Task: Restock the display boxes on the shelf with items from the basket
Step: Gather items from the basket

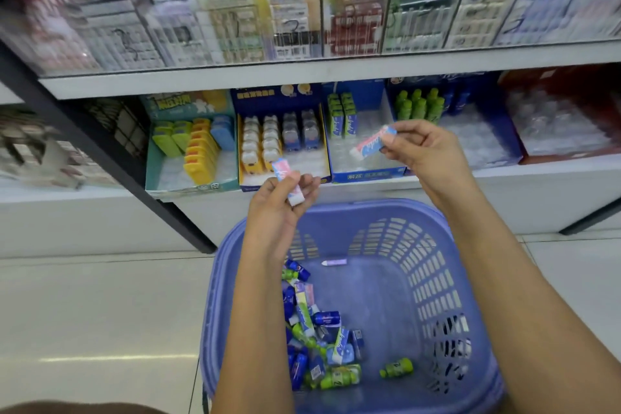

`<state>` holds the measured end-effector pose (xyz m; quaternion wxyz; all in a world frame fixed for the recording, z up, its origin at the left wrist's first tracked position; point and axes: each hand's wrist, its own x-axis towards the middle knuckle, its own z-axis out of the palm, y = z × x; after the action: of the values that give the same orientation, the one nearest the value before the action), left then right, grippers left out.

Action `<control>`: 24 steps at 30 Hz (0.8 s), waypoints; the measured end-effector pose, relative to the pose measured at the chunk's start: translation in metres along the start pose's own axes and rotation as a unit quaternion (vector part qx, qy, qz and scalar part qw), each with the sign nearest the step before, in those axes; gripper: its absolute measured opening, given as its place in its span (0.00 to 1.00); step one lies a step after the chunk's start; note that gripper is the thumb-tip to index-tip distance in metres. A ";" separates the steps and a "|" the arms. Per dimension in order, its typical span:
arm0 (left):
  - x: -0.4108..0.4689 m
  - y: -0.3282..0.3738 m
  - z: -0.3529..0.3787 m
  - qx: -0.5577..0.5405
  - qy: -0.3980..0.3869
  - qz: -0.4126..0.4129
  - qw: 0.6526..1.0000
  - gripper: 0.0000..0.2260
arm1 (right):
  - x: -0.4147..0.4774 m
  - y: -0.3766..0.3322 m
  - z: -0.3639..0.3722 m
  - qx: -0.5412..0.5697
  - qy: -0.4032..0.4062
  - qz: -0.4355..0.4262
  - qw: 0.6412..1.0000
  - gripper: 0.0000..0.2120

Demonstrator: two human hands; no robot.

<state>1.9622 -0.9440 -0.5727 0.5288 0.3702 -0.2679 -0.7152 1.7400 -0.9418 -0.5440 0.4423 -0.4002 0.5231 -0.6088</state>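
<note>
Two small pink-and-blue packets are out of the basket, one in each of the hands. The right hand (pixel 425 153) pinches its packet (pixel 371 144) by one end between thumb and fingertips, tilted, in front of the middle blue display box (pixel 366 175). That box has a few green-and-white packs (pixel 342 118) in its back corner, and its clear tray is otherwise largely bare. The left hand (pixel 279 212) grips the second packet (pixel 290 186) roughly upright, just before the front edge of the yellow-trimmed box (pixel 241 158) and above the basket rim. Neither packet is seated in a box. The purple basket (pixel 420 265) stands on the floor below the shelf (pixel 554 178). A pile of blue and green bottles and packs (pixel 316 329) lies along its left side, with one green bottle (pixel 396 368) and one pale tube (pixel 334 261) lying apart. Judgement: restocking is partly done at best. The box with green bottles (pixel 418 107) and its neighbours show wide gaps, and much stock lies in the basket.
</note>
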 end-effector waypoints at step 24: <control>0.001 0.002 0.017 0.098 -0.011 -0.038 0.994 0.06 | 0.118 -0.005 0.020 -0.419 0.065 -0.109 0.899 0.12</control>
<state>1.9498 -0.9457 -0.5615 0.4599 0.4217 -0.3283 -0.7092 1.7248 -1.0602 -0.5339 0.1297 -0.5624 0.7105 -0.4026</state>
